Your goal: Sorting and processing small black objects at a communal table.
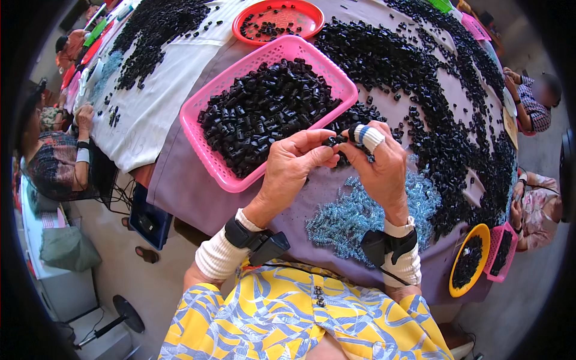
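My left hand [295, 157] pinches a small black plastic part [330, 141] between thumb and fingertips, just past the near right corner of a pink basket [207, 162]. Close against it, my right hand [379, 161] has its thumb and fingers closed at the same part; what sits between them is too small to tell. One right finger wears a white cover with blue stripes [367, 137]. The basket is heaped with black plastic parts [270, 111]. Below my right hand lies a pile of pale blue coil springs [348, 219].
Loose black parts [384, 57] spread across the cloth-covered table to the right. A red tray [279, 30] stands behind the basket. A yellow tray [465, 267] and another pink basket [503, 252] sit at the near right edge. Other people sit along both sides.
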{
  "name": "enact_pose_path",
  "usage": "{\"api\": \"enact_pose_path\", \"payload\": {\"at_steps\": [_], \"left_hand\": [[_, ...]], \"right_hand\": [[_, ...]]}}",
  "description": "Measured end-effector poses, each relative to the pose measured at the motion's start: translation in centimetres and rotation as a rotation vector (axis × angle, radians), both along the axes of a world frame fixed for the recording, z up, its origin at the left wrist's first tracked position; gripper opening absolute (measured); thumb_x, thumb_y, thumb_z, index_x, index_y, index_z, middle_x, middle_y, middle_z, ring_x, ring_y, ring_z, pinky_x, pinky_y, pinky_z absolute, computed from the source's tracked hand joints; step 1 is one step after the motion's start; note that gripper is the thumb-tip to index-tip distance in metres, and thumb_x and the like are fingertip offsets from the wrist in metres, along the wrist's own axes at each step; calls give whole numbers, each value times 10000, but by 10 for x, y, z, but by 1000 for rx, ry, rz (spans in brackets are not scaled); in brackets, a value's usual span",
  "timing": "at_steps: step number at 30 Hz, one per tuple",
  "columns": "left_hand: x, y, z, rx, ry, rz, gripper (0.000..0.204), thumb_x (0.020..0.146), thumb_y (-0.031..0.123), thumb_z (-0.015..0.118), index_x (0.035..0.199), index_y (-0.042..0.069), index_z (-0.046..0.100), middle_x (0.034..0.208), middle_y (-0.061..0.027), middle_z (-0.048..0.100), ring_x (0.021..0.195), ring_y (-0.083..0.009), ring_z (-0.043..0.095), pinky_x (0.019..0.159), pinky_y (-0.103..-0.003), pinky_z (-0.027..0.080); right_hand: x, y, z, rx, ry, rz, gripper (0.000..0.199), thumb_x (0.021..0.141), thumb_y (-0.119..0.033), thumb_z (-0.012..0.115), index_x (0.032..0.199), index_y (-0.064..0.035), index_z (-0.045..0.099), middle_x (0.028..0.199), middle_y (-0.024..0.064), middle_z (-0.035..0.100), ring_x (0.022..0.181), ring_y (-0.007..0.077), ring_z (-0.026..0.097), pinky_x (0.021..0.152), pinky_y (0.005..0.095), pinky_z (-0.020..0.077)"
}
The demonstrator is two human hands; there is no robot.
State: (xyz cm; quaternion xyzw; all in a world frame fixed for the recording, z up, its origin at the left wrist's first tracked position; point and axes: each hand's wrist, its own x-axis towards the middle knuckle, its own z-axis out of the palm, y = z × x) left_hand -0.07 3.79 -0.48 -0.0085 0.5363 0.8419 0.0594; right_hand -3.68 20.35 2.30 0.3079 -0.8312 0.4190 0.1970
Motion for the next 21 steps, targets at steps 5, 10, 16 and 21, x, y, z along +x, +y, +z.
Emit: {"api": "enact_pose_path", "payload": {"at_steps": [5,10,16,21], "left_hand": [[0,-2,0,-65,19,23,261,873,49,618,1127,-12,616,925,-68,674,802,-108,641,759,-230,516],[0,-3,-1,-110,35,60,253,870,41,617,1117,-12,623,918,-66,673,792,-96,632,750,-222,513],[0,-7,0,-131,30,83,237,839,-3,613,1073,-23,643,905,-46,673,737,-60,584,676,-201,493],[1,-9,-4,-218,120,109,228,824,-31,597,1041,-13,666,842,-33,665,717,-56,573,658,-200,482]], "right_hand": [[-2,-5,0,83,116,30,180,694,-45,721,821,-2,601,726,103,578,671,275,554,696,373,441],[-3,-8,3,126,166,44,177,693,-37,721,813,2,596,720,104,574,668,272,558,712,377,440],[-2,-13,0,122,138,81,171,701,-28,713,817,2,591,714,107,565,664,292,553,734,391,449],[-4,-12,-1,103,41,135,150,724,-38,696,819,2,587,699,107,552,665,299,552,731,394,453]]}}
